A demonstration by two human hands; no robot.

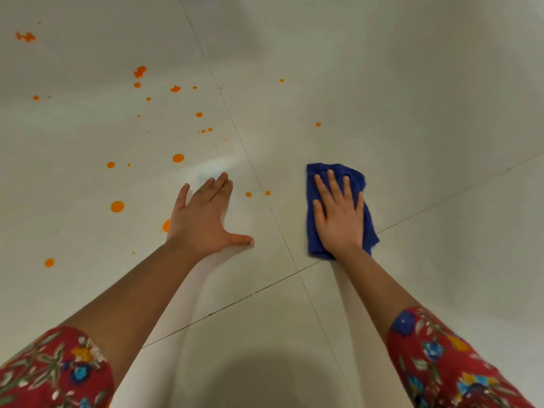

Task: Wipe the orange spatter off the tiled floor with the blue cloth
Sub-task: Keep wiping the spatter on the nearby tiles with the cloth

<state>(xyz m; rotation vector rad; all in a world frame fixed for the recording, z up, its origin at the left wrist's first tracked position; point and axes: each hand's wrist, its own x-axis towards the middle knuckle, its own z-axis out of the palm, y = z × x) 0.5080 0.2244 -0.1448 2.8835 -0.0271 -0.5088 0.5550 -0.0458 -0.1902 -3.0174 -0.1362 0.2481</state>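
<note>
Your right hand point(338, 213) lies flat, fingers spread, pressing the folded blue cloth point(369, 228) onto the pale tiled floor point(412, 113), just right of a grout line. Your left hand point(203, 219) rests open on the floor, palm down, thumb stretched toward the cloth. Orange spatter point(117, 206) dots the tiles left of and beyond the left hand; one drop seems partly hidden under its wrist. Red floral sleeves point(441, 360) cover both upper arms
</note>
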